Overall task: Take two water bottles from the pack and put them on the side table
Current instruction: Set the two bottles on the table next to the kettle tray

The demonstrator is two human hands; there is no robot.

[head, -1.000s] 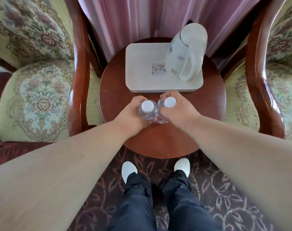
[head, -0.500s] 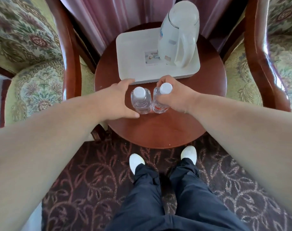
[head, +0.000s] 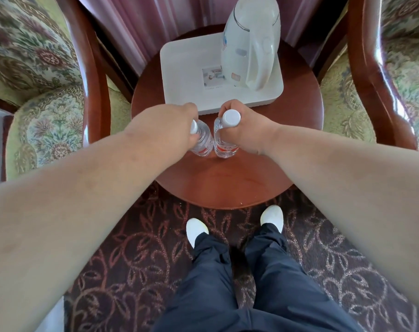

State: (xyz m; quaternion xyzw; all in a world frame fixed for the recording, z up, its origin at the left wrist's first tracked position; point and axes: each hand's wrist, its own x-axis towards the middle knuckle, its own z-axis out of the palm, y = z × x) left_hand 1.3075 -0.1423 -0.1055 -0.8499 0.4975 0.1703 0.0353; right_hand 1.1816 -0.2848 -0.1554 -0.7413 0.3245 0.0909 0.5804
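Two clear water bottles with white caps stand upright side by side on the round wooden side table [head: 225,185], just in front of the white tray. My left hand [head: 170,127] wraps the upper part of the left bottle [head: 203,143] and hides most of its cap. My right hand [head: 248,131] grips the right bottle [head: 224,146] around its neck, leaving the cap visible. Both bottle bases rest on the tabletop. The pack is out of view.
A white tray [head: 182,68] at the back of the table holds a white electric kettle [head: 249,41]. Floral armchairs with wooden arms stand left [head: 48,130] and right [head: 371,68]. A pink curtain [head: 141,25] hangs behind. My feet stand on patterned carpet.
My left hand, which was open beside the left bottle half a second ago, has closed over it again. The right hand stays on its bottle. The view has tilted down slightly.
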